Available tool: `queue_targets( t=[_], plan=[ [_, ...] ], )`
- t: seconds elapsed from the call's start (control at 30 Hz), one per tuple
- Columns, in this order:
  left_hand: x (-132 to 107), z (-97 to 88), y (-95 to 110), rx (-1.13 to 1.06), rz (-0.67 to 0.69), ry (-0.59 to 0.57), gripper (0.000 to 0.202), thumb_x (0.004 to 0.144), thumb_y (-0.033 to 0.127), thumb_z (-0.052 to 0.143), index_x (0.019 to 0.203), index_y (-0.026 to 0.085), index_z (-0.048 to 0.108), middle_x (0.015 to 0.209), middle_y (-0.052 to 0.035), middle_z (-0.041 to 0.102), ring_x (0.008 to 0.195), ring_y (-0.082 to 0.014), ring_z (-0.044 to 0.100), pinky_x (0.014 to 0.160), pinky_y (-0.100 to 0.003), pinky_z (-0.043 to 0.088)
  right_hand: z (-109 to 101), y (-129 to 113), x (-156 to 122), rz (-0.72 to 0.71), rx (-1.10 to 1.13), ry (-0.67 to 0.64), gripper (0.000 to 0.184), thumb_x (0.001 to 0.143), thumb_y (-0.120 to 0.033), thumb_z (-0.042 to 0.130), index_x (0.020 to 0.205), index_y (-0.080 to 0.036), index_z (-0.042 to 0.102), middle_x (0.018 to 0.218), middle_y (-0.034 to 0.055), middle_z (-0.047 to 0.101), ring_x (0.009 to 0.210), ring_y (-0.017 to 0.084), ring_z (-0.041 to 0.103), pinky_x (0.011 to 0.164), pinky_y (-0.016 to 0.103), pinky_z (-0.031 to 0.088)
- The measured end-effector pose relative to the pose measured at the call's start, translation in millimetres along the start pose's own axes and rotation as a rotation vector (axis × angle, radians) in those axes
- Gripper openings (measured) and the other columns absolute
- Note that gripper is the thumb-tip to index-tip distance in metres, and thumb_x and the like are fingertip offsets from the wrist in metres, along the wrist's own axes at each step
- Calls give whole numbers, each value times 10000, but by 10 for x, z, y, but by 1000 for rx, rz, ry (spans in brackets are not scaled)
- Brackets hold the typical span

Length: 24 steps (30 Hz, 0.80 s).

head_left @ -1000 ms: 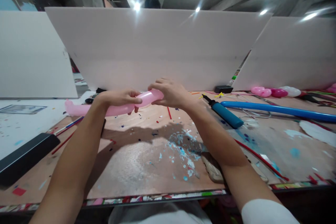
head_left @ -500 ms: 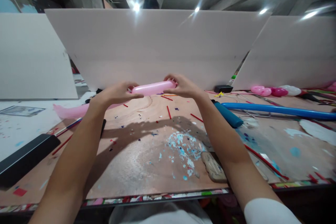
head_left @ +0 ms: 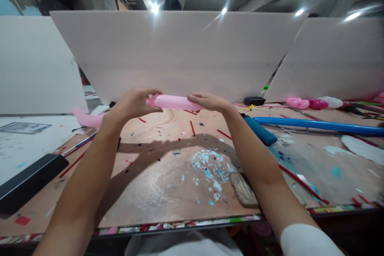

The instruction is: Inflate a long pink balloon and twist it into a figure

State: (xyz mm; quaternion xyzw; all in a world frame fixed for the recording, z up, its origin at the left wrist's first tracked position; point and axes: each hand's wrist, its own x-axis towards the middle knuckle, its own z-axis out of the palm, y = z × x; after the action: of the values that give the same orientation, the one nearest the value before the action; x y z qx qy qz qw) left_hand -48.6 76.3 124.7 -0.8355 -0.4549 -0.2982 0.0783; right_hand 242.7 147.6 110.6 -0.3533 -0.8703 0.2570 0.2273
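Note:
A pink modelling balloon [head_left: 174, 102] is stretched level between my two hands, above the far part of the worktable. My left hand [head_left: 136, 103] is closed round its left end, where a small pinched bubble shows between thumb and fingers. At the right end, my right hand [head_left: 207, 101] grips it with the thumb on top; the fingers beneath are mostly hidden. Past my left wrist a long pink balloon tail [head_left: 87, 119] sticks out to the left and bends upward; its link to the held part is hidden behind the hand.
White boards [head_left: 180, 56] stand upright behind the table. A blue long balloon [head_left: 318, 125] and a teal cylinder [head_left: 261, 130] lie to the right, with pink and white balloons [head_left: 318, 104] farther back. A phone [head_left: 243, 190] lies by my right forearm, a black bar [head_left: 33, 182] at left.
My right hand has turned so its thumb lies over the balloon's right end, which has dipped slightly. The balloon tail at left has shifted and now bends up more.

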Motion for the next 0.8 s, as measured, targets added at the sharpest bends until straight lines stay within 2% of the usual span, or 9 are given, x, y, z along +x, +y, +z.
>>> queue_targets(
  t=[0.1,0.2,0.27,0.4,0.57,0.8],
  plan=[
    [1,-8,19,5,-29,-31,558,713,507,781,1191,230,703,1036,-56,743,869,-212,655,756,-302,455,-13,2,0,-15,84,172,406,916,-587,540,994,-196,616,961,64,606,731,136,588,574,236,508],
    [4,-9,36,-6,-33,-62,527,764,541,727,1186,226,706,1034,-61,749,876,-214,664,757,-308,460,-29,-33,-15,-52,102,300,445,858,-525,646,1142,-184,616,836,40,619,659,128,586,568,242,500],
    [7,-7,49,-15,-32,-74,497,800,548,687,1180,229,709,1040,-57,751,886,-212,667,756,-309,459,-37,-47,-14,-106,115,368,511,789,-512,723,1158,-173,623,792,24,614,641,125,570,578,252,497],
    [12,-1,79,-23,-26,-85,471,826,556,646,1168,240,715,1037,-44,754,885,-208,667,741,-304,450,-57,-40,13,-252,147,497,586,663,-519,820,1115,-182,659,991,53,648,775,148,591,672,275,514],
    [8,-12,120,-43,-24,-88,432,820,516,655,1128,222,726,967,-46,754,798,-187,651,694,-286,435,-145,-37,-3,-364,116,537,558,656,-488,837,1102,-201,664,1010,38,643,840,160,588,730,283,501],
    [-14,-57,170,-18,-67,-79,359,779,447,686,1029,198,751,797,-24,710,692,-148,583,639,-262,398,-296,-7,-102,-358,159,512,507,619,-444,871,997,-189,650,920,20,604,775,135,540,676,259,471]
  ],
)
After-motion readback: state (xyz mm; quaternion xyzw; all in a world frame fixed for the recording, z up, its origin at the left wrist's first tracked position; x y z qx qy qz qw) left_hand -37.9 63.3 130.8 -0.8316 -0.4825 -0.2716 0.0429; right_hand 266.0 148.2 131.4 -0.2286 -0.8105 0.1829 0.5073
